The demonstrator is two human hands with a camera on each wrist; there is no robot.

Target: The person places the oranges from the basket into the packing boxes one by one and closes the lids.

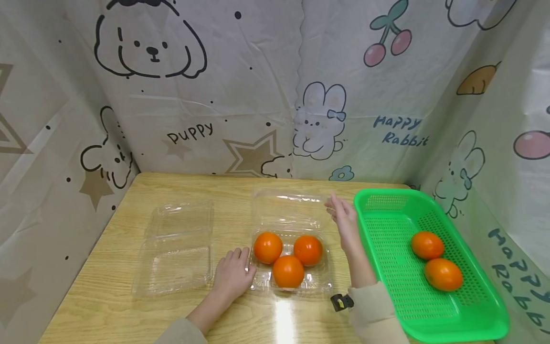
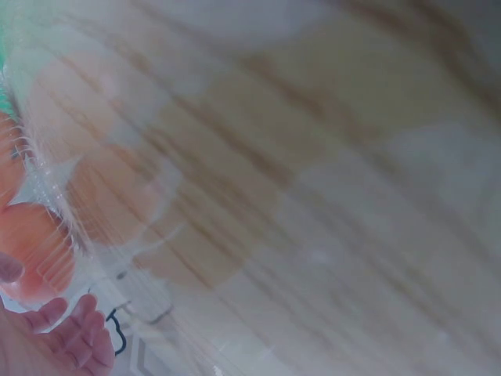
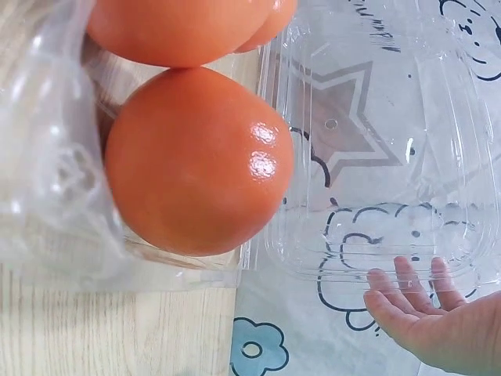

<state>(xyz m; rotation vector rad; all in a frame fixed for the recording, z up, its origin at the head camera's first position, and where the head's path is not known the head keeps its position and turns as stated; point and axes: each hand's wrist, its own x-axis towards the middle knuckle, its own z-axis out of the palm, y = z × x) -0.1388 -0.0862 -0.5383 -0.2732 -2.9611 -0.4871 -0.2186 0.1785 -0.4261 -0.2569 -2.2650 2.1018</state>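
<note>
Three oranges sit in the base of a clear plastic clamshell box, its lid raised at the back. My left hand rests at the left side of this base, fingers relaxed and thumb by the rim. In the left wrist view, thumb and fingers of the left hand stand apart beside an orange. Straight fingers of my right hand touch the right edge of the lid. The right wrist view shows the right hand against the clear lid, near an orange.
A second clear clamshell box lies open on the left of the wooden table. On the right stands a green plastic basket with two oranges inside. Printed curtains close off the back and sides.
</note>
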